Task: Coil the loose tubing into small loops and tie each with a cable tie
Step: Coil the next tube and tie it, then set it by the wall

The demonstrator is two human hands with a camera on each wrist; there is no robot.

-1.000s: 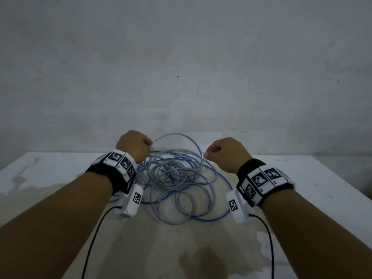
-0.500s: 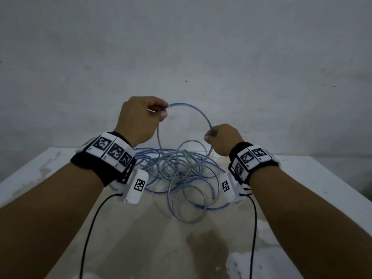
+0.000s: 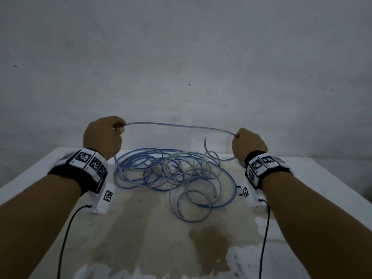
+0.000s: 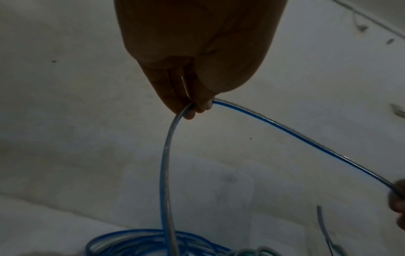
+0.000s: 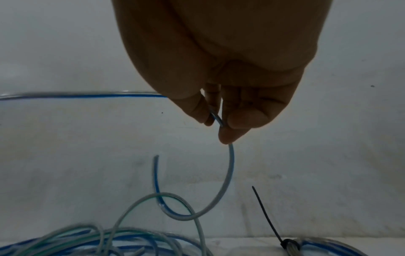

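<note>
Dim grey wall (image 3: 181, 47) behind a stained, seemingly white table (image 3: 151, 238).

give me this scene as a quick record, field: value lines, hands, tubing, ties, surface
left hand: raised, pinches the tubing
right hand: raised, pinches the same tubing
held span: stretched between the two hands, above the pile
free end: curls up past the right hand's grip
tubing pile: loose tangled loops, blue-striped and clear, on the table
cable tie: black, already round a small bundle by the right hand
table: white, stained
</note>
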